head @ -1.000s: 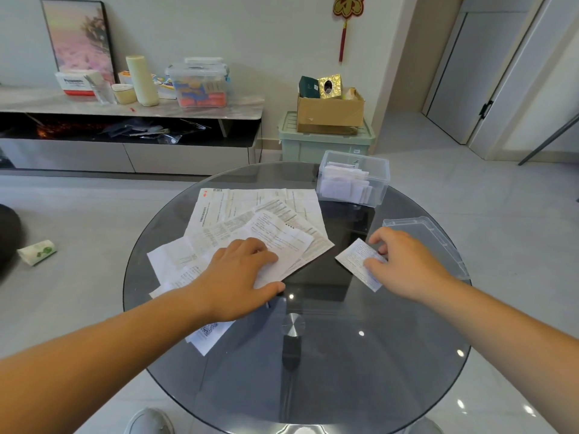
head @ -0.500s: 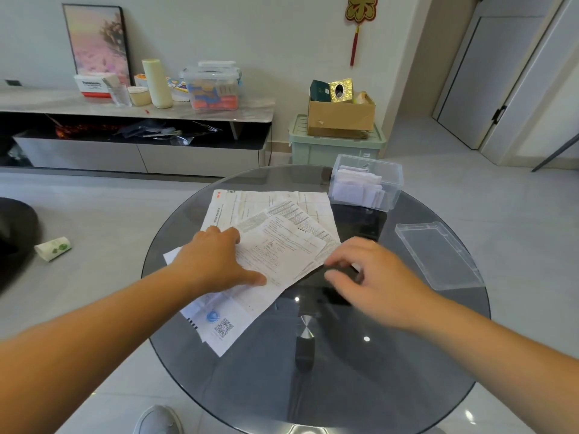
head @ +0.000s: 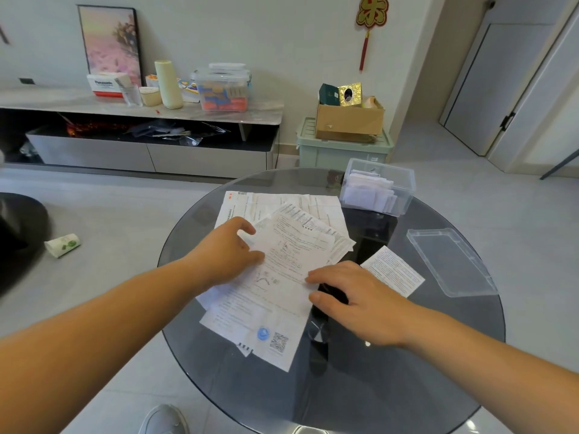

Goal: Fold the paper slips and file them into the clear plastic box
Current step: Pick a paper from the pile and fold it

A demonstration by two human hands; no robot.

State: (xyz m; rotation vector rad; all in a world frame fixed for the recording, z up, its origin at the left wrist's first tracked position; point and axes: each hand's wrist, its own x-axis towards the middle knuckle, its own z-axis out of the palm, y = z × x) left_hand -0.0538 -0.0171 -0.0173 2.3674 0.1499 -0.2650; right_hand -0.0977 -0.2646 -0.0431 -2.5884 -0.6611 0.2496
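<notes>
A pile of printed paper sheets (head: 282,261) lies spread on the round glass table (head: 376,371). My left hand (head: 228,252) pinches the top sheet at its left edge, thumb on the paper and fingers curled at its upper corner. The fingertips of my right hand (head: 357,299) touch the same sheet's right edge, fingers fairly straight. A small folded slip (head: 391,272) lies flat on the glass just right of my right hand. The clear plastic box (head: 404,186) stands open at the table's far side with several folded slips inside.
The box's clear lid (head: 451,261) lies on the table's right side. Beyond the table stand a green crate (head: 341,151) with a cardboard box on it and a low TV cabinet (head: 141,151). A paper roll (head: 62,244) lies on the floor at left.
My right hand let go of the folded slip and moved left to the top sheet's right edge. My left hand shifted from lying flat on the pile to pinching the sheet's left edge.
</notes>
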